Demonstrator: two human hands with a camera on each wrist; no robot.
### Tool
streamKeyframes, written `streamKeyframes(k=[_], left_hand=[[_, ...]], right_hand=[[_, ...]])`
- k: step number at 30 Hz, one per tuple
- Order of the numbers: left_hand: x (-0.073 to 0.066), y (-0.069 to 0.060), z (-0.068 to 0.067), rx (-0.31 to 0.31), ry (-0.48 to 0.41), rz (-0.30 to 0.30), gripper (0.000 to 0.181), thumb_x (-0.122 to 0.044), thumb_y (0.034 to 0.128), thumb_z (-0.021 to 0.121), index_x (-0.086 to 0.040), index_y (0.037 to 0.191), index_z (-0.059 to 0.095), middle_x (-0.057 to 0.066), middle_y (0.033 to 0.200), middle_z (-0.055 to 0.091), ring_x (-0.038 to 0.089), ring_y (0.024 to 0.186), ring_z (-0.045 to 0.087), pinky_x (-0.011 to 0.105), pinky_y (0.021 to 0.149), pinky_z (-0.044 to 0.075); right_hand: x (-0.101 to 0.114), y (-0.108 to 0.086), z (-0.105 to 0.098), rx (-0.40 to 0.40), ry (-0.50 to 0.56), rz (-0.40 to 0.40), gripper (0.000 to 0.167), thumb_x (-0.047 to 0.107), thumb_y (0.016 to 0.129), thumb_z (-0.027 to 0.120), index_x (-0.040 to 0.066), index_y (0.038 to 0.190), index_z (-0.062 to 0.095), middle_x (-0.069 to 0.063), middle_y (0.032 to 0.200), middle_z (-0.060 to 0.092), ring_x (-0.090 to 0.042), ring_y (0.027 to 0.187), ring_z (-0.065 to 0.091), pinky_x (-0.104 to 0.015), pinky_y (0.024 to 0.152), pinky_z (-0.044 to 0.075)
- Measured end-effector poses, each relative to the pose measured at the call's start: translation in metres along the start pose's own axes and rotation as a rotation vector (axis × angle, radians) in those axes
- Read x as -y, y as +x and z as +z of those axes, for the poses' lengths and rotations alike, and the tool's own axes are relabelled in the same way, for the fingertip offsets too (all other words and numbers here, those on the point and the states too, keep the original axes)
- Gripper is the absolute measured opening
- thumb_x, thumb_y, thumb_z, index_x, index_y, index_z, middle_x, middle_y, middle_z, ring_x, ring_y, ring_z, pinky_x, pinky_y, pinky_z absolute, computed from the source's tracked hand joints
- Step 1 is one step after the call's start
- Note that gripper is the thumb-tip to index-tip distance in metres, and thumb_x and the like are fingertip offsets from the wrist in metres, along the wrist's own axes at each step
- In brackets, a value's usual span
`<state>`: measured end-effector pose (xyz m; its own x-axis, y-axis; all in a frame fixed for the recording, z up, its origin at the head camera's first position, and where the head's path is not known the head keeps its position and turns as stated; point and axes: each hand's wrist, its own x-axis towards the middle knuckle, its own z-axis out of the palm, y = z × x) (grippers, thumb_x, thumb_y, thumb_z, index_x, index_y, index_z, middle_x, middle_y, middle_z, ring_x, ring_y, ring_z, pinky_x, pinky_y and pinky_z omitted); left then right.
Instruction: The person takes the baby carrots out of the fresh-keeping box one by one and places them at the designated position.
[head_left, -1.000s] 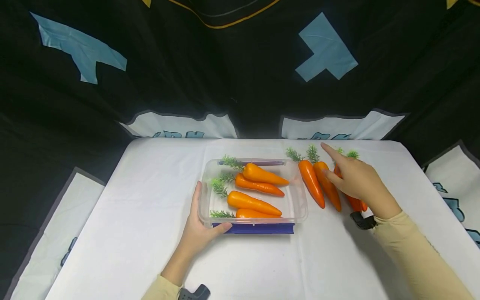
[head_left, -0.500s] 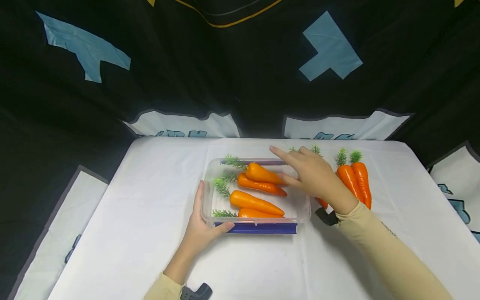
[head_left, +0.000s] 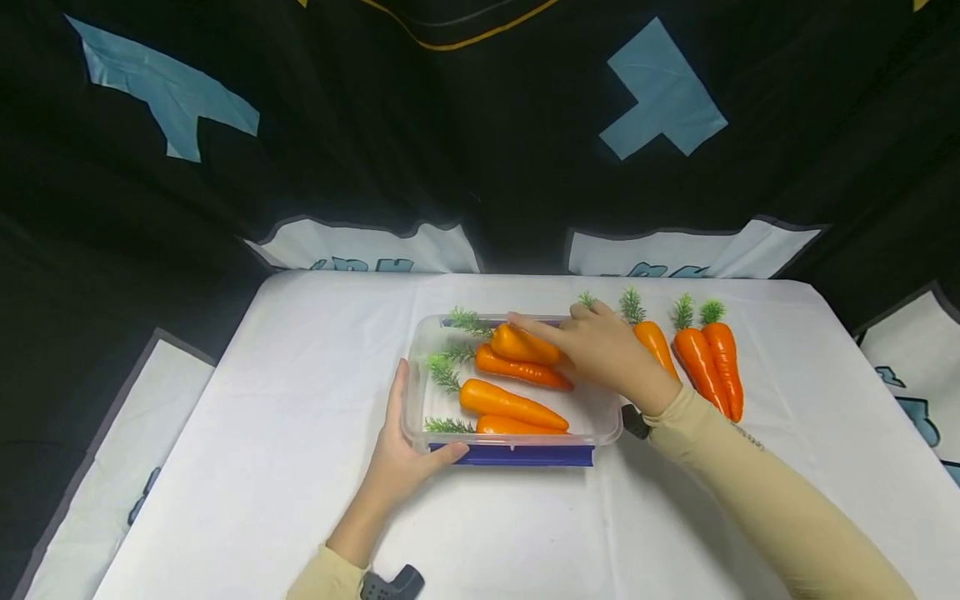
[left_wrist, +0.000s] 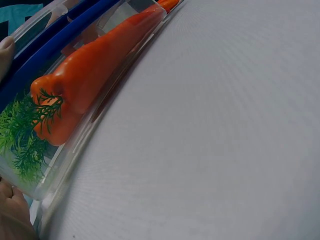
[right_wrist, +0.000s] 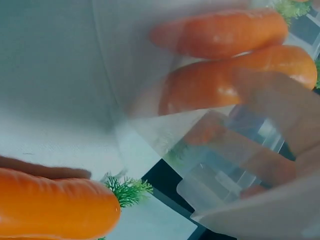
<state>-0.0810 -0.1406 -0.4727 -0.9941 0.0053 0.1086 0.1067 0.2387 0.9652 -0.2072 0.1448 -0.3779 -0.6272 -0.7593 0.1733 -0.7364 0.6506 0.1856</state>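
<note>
A clear plastic food container [head_left: 603,425] with blue latches sits mid-table, several orange carrots with green tops inside it. My left hand [head_left: 401,467] grips its near left corner, thumb on the front rim and fingers along the left wall. In the left wrist view, carrots [left_wrist: 90,70] show through the clear side. Over the far right part of the container, my right hand [head_left: 592,346] holds the farthest carrot [head_left: 517,343], its index finger stretched along the far side. In the right wrist view, that carrot [right_wrist: 200,87] is partly covered by a finger.
Right of the container, more carrots lie on the white tablecloth, including a pair [head_left: 701,367] and one [head_left: 654,343] partly behind my right hand. Another green top [head_left: 587,298] shows behind the knuckles. A black curtain [head_left: 450,150] hangs behind the table [head_left: 300,358].
My right hand has moved left from above the loose carrots, into the container, and has come onto the farthest carrot there. My left hand has stayed on the container's corner.
</note>
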Motion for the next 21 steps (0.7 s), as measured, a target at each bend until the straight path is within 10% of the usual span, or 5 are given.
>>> streamKeyframes(k=[9,21], left_hand=[[-0.0016,0.0005,0.0001,0.001,-0.007,-0.005,0.129,-0.021,0.0704,0.091,-0.032,0.160,-0.001,-0.003,0.168,0.006,0.030,0.154,0.012,0.066,0.120,0.015],[-0.0021,-0.0001,0.0002,0.000,-0.007,-0.011,0.128,-0.021,0.0711,0.090,-0.036,0.160,-0.001,-0.004,0.168,0.005,0.029,0.155,0.010,0.067,0.120,0.013]], right_hand=[[-0.0006,0.0022,0.0001,-0.001,0.006,-0.018,0.085,-0.008,0.086,0.054,0.042,0.152,0.035,0.007,0.052,0.025,-0.014,0.045,0.025,-0.024,0.044,0.023],[0.0014,0.0062,0.0047,0.014,0.009,-0.059,0.087,-0.004,0.088,0.056,0.043,0.155,0.027,0.005,0.052,0.028,-0.015,0.042,0.023,-0.022,0.043,0.023]])
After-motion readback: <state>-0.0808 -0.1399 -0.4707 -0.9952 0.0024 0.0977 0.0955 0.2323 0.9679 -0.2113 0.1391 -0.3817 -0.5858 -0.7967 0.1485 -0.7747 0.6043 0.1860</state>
